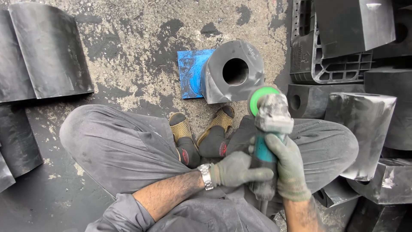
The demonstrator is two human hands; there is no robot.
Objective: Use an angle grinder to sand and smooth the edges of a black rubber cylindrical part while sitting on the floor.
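I sit cross-legged on a dusty floor and hold a dust-caked angle grinder point(271, 124) with a green disc in front of my knees. My right hand point(288, 168), in a grey glove, is wrapped around its teal body. My gloved left hand point(238, 170), with a wristwatch above it, grips the lower part of the handle. A grey rubber block with a round hole point(234, 71) stands just beyond my feet, lying partly on a blue board point(191, 73). The grinder disc hovers near the block's lower right corner.
Several dark rubber blocks point(365, 129) are stacked at the right, with a black plastic pallet point(319, 64) behind them. Curved black rubber sheets point(43, 51) lie at the upper left and left edge. My sandalled feet point(201, 133) rest between my knees.
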